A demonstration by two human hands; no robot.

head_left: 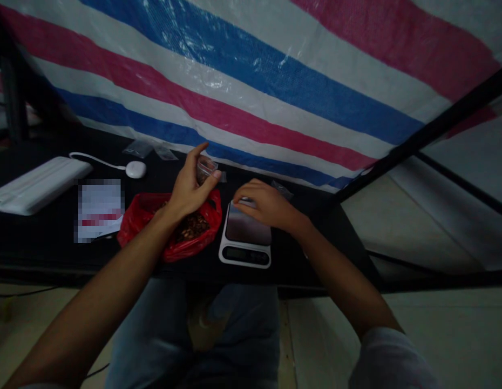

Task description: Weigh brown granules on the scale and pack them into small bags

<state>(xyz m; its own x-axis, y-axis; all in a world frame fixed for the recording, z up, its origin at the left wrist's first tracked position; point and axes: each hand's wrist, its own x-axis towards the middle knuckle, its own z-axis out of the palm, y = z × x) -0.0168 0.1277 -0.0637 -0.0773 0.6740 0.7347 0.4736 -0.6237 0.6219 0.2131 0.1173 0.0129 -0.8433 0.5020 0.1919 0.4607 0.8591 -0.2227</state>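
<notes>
Two hands: left hand (189,189) and right hand (269,205), both bare, worked above a black table (36,254).
Red plastic bag (140,213): lay open just below the left hand, dark brown pieces (192,227) heaped inside.
Left fingers (197,155): curled together, pinching a small clear plastic cup (206,169) above the bag.
Digital scale (245,255): sat just beside the bag, under the right hand, no pieces visible on its steel platform (248,227).
Right fingers (251,189): pressed together, resting on a small shiny object (246,201) at the platform's far edge; its kind could not be told.
</notes>
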